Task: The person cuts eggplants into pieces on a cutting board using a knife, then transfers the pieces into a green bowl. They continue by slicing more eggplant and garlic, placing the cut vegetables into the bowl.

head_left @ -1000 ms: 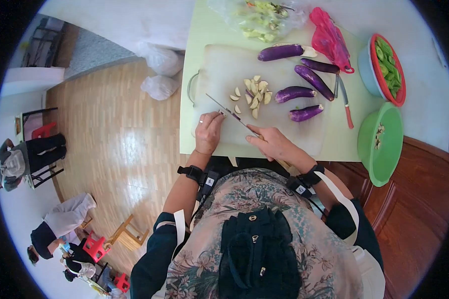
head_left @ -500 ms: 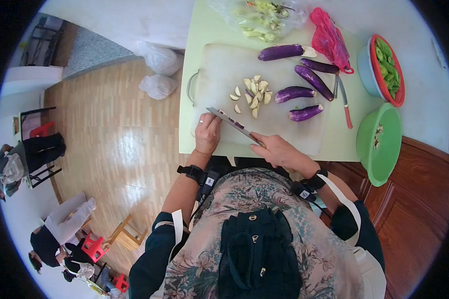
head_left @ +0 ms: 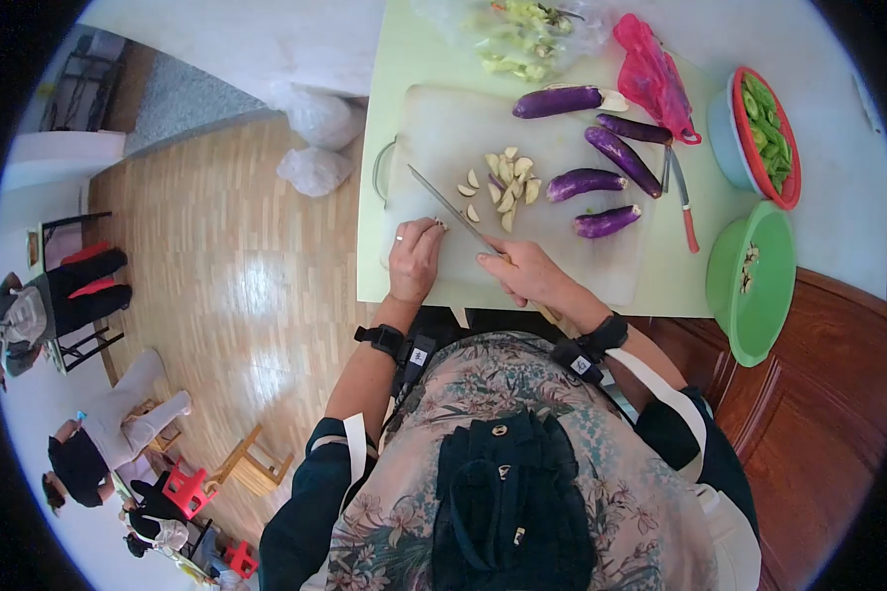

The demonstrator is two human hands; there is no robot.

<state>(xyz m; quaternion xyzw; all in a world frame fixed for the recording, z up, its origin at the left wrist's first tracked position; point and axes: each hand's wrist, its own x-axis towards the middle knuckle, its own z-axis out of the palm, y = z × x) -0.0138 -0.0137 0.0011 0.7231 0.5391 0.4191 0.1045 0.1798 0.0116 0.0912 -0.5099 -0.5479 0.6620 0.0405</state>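
Farthest left, on the wood floor beside the table (head_left: 394,69), two white bags (head_left: 315,138) are seen, kept off the work surface, probably to leave it free. On the cutting board (head_left: 434,128) the left hand (head_left: 414,258) is set down with its fingers curled in narrow, the tips tucked back just beside the blade, seemingly to steady something while staying clear of the edge. Whether a piece is pinned under them cannot be told (it would be too small to make out).

One knife (head_left: 453,209) is laid slantwise across the near left part of the board, tip pointing away. Its handle is gripped tightly by the right hand (head_left: 524,276), forefinger extended toward the blade, presumably for control.

Just beyond the blade, a pile of pale cut pieces (head_left: 503,182) is gathered, roughly a dozen, pushed clear of the cutting spot. To the right, five whole purple eggplants (head_left: 583,183) are lined up within reach. Beside them one red-handled tool (head_left: 682,202) is laid on the table. Two bowls are placed at the far right: a red-rimmed bowl (head_left: 734,148) holding green slices, and a green bowl (head_left: 754,295) with a few scraps in it.
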